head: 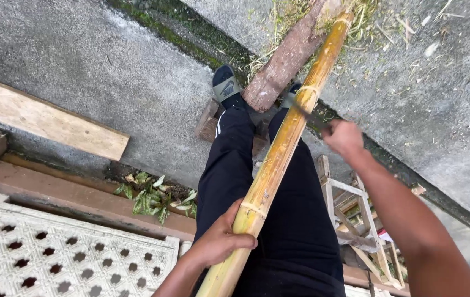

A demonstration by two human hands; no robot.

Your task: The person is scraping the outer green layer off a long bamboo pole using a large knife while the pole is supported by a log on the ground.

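A long yellow-green bamboo pole (284,143) runs from my lap up to the top of the view, its far end resting on a brown log (284,60). My left hand (221,239) grips the pole near its lower end, just under a node. My right hand (345,137) holds a dark blade (309,116) whose edge lies against the pole beside a node. My legs in black trousers (229,165) are under the pole, and my feet in dark slippers (225,85) rest by the log.
Grey concrete ground (108,71) with bamboo shavings (372,22) at the top. A wooden plank (42,118) lies at left, a white perforated panel (53,253) at bottom left, green leaves (155,198) near it. A small wooden frame (356,220) stands at right.
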